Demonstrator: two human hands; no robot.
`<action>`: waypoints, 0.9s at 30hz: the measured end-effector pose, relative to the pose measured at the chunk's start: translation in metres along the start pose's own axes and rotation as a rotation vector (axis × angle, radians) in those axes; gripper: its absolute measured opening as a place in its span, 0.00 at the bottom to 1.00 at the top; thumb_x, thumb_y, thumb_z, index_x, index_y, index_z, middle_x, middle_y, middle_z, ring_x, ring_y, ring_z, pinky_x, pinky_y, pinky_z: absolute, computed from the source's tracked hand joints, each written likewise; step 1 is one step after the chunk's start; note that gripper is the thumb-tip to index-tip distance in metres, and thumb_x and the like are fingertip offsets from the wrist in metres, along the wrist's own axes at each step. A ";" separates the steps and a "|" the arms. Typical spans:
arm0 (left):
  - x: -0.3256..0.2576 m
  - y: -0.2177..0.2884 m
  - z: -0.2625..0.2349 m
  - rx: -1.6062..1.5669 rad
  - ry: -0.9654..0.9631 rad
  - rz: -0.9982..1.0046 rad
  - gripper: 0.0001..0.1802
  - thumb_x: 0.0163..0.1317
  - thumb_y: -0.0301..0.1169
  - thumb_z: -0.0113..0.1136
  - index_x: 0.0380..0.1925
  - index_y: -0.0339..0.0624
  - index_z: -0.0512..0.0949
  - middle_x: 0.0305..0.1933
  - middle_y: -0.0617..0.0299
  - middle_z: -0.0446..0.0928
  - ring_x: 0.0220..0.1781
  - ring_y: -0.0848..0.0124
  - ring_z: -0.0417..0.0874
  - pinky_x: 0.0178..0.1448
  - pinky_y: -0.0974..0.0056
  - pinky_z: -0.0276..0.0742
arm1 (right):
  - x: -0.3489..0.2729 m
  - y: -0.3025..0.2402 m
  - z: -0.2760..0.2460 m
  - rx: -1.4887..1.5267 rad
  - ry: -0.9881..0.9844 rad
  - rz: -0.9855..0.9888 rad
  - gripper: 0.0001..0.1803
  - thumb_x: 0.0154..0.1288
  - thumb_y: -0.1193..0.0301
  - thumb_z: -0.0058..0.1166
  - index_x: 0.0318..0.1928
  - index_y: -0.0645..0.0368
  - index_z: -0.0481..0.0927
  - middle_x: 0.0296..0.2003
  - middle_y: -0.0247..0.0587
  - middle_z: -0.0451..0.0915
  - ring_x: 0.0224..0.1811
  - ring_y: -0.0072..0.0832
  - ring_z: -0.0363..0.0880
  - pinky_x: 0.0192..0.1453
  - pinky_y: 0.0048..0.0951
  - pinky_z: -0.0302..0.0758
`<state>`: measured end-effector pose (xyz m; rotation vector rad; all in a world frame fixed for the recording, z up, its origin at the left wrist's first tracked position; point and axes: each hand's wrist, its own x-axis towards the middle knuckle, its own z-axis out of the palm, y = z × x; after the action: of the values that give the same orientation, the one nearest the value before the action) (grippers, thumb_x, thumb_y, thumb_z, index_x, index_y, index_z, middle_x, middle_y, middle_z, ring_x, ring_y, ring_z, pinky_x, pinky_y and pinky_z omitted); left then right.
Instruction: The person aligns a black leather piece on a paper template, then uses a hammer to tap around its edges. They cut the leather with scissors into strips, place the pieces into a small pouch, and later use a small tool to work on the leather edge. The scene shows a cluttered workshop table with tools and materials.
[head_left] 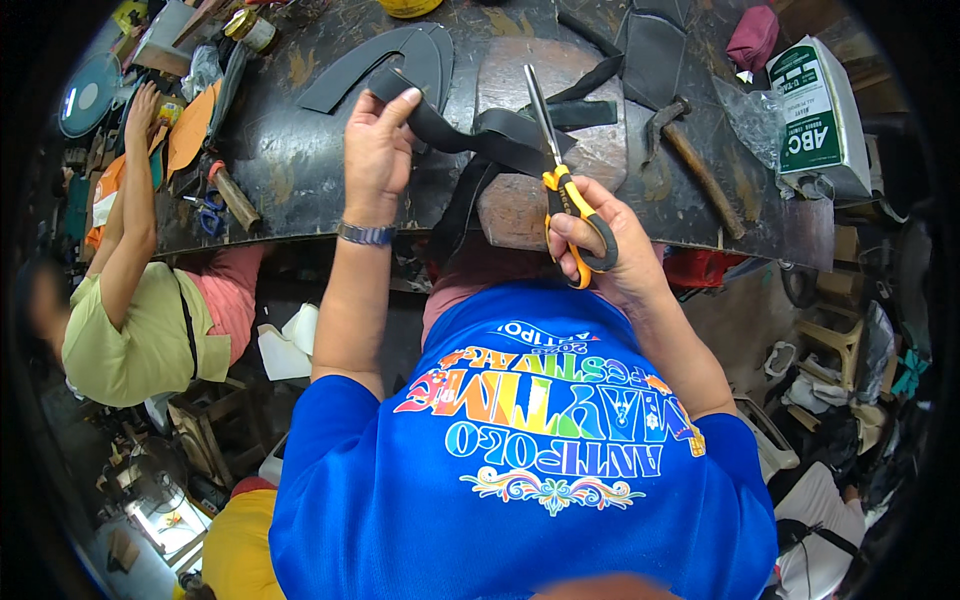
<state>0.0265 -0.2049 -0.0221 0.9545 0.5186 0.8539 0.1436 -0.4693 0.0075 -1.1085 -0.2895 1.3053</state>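
Observation:
My left hand (375,150) pinches the far end of a long black strip of flexible material (490,135) and holds it up over the dark worktable (300,160). My right hand (600,240) grips scissors with yellow and black handles (560,170), whose blades point away from me and meet the strip over a worn stone block (600,150). The strip's near end hangs down over the table edge.
A curved black cut piece (400,55) lies behind my left hand. A hammer (690,150) rests on the right, next to a clear plastic bag and a green and white box (815,110). To the left a co-worker in a green shirt (130,330) reaches onto the table.

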 end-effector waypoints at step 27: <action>-0.073 0.069 0.085 0.370 -0.866 0.189 0.28 0.68 0.44 0.61 0.56 0.30 0.80 0.60 0.48 0.77 0.59 0.58 0.80 0.66 0.57 0.73 | -0.006 0.015 -0.015 -0.079 0.135 -0.074 0.31 0.63 0.70 0.70 0.65 0.58 0.72 0.28 0.32 0.81 0.20 0.15 0.75 0.22 0.17 0.68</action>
<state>0.0181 -0.2853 0.0821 1.6082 -0.1784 0.4361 0.1434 -0.4839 -0.0096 -1.2360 -0.2808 1.1557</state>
